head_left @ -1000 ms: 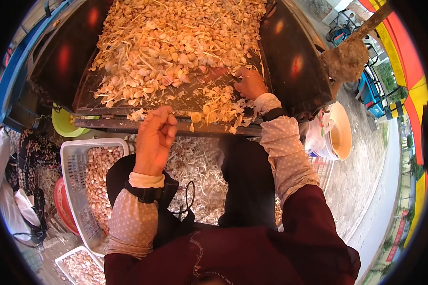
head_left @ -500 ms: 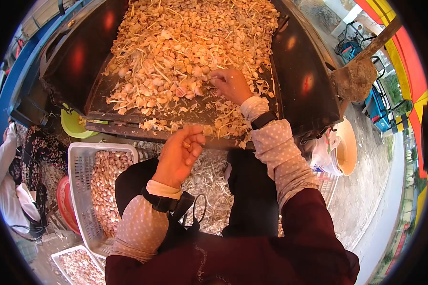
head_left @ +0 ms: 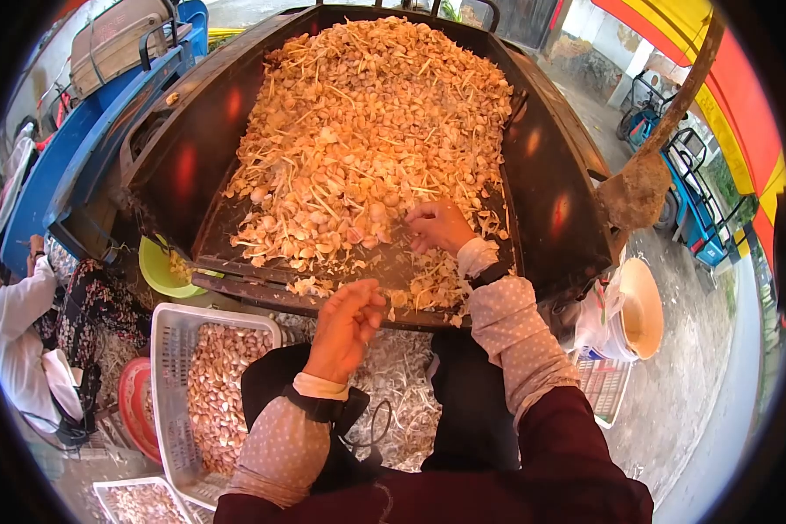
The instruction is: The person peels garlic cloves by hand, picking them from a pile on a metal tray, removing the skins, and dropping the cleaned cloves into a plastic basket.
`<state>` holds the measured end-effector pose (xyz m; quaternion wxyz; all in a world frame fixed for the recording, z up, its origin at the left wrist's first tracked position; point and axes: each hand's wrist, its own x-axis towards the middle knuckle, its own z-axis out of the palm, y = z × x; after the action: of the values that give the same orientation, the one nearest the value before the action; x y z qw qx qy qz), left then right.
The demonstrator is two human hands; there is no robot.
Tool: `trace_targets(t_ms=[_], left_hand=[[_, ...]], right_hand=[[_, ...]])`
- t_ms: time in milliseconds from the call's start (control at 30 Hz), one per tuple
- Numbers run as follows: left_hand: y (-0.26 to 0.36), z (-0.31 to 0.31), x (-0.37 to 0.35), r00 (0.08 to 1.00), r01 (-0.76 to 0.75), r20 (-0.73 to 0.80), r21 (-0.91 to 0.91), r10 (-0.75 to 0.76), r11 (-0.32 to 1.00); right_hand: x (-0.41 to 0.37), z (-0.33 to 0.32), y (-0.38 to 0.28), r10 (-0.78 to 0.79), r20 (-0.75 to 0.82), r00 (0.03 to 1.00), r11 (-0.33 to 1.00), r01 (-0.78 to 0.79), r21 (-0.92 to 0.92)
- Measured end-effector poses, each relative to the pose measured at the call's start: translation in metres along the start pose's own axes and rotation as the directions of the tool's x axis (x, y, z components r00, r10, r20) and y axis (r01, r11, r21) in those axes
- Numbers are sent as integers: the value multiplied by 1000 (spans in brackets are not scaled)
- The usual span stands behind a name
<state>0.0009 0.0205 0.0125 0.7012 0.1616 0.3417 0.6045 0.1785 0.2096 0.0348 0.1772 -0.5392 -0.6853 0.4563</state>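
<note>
A heap of garlic cloves with dry stems and papery skins covers a dark metal cart bed. My right hand is at the heap's near right edge. Its fingers are curled together, and whatever they grip is too small or hidden to name. Nearer to me, my left hand is by the cart's front lip. Its fingers are bent in toward the thumb, and I cannot make out what is between them. Loose skins lie on the lip between the two hands.
At lower left stands a white crate of cloves, with a smaller white basket below it. A green basin and a red basin are nearby. Another person sits at far left. On the right are buckets.
The view has tilted up and shifted, so the heap and both hands appear lower and farther right. My left fingers have drawn closer together. My right hand stays at the heap's edge.
</note>
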Motion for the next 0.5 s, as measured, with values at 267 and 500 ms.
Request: trace_targets(t_ms=[267, 500], left_hand=[[12, 26, -22, 925, -380, 102, 299, 367, 875], [22, 48, -61, 871, -479, 122, 426, 476, 767]], right_hand=[[-109, 28, -49, -249, 198, 948, 730, 49, 682], [-149, 41, -65, -409, 124, 904, 606, 167, 778]])
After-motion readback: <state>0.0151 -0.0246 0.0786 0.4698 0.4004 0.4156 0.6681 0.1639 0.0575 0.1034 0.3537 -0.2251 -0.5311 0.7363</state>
